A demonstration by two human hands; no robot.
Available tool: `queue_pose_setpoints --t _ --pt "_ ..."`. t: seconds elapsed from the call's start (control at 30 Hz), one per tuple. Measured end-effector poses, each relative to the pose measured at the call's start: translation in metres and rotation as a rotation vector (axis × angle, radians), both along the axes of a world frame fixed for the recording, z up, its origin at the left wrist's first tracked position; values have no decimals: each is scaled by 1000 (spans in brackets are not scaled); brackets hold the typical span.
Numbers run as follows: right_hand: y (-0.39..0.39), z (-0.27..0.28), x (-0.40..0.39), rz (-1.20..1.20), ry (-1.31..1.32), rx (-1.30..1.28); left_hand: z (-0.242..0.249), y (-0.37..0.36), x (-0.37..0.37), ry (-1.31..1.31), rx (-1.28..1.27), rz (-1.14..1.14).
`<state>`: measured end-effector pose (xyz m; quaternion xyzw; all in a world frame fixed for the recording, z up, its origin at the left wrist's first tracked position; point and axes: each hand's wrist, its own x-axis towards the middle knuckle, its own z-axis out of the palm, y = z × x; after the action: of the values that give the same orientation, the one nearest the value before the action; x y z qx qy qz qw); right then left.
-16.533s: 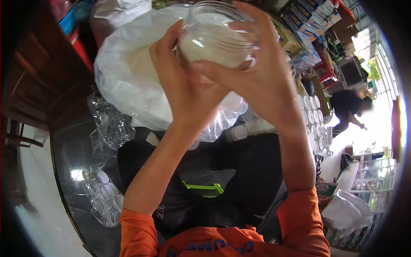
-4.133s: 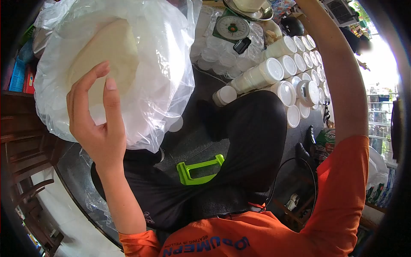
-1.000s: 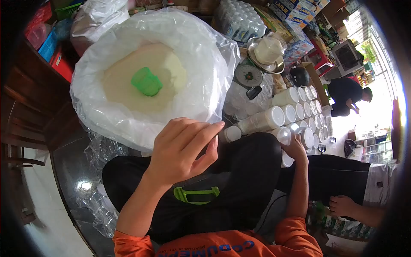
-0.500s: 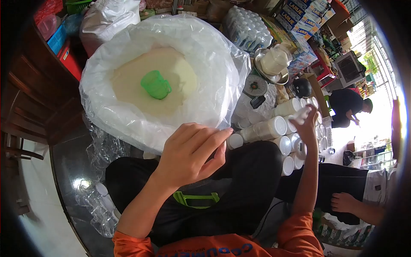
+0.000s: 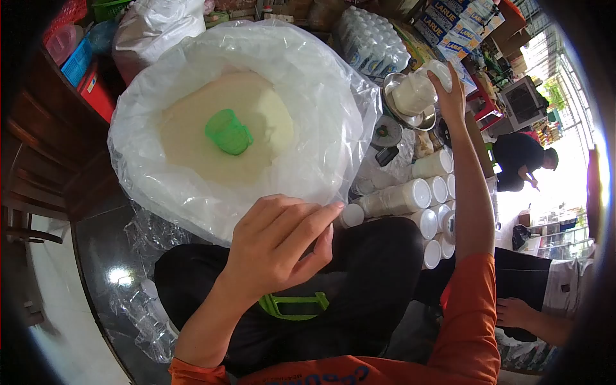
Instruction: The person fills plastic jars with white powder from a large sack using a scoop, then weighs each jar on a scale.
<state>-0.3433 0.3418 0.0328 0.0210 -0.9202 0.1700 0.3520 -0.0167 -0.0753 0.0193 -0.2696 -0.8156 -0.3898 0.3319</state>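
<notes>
My right hand (image 5: 453,96) is stretched far forward, its fingers around a translucent round plastic lid (image 5: 438,74). The lid is at the mouth of a clear plastic jar (image 5: 414,96) with pale powder in it, which rests in a metal bowl (image 5: 428,120). Beside the near rim of a large clear plastic bag (image 5: 314,138), my left hand (image 5: 279,240) hovers with loosely bent fingers, thumb and index apart; the index fingertip is at the plastic edge. Pale powder (image 5: 192,128) fills the bag, and a green plastic cup (image 5: 229,132) lies on it.
Several filled jars with white lids (image 5: 420,194) lie stacked right of my knees. A round dial scale (image 5: 387,133) stands behind them. Shrink-wrapped bottles (image 5: 372,42) and beer cartons (image 5: 449,25) are at the back. Another person's hand (image 5: 513,313) is at right.
My right hand, with the translucent lid, has moved forward from above the stacked jars to the jar in the metal bowl. My left hand has shifted slightly down.
</notes>
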Motion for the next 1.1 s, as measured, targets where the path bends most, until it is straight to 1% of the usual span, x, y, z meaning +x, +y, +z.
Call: queue_pose_setpoints --t 0.03,0.1,0.23,0.33,0.5,0.73,0.8,0.93,1.1 --pt "-1 -4 -1 1 -6 -1 0 -1 -1 4 -1 -4" --pt "-3 -11 -4 22 -113 -45 -3 -1 -1 4 -1 -5" --pt "-4 -19 -8 38 -117 -42 -6 -2 0 1 21 -10" --pt "-8 -20 -7 -7 -118 -13 -6 -2 -1 -16 37 -22" --pt "-8 -23 -9 -27 -199 -27 -6 -3 -1 -37 47 -28" --pt "-20 -32 4 -44 -188 -36 -6 -3 -1 -35 41 -28" --pt "-21 -36 5 -27 -132 14 -6 -3 -1 -36 45 -27" --pt "-23 -38 3 -38 -109 5 -6 -4 -1 -39 37 -27" --pt "-21 -39 -4 -115 -126 -4 -4 -3 -2 -33 32 -19"
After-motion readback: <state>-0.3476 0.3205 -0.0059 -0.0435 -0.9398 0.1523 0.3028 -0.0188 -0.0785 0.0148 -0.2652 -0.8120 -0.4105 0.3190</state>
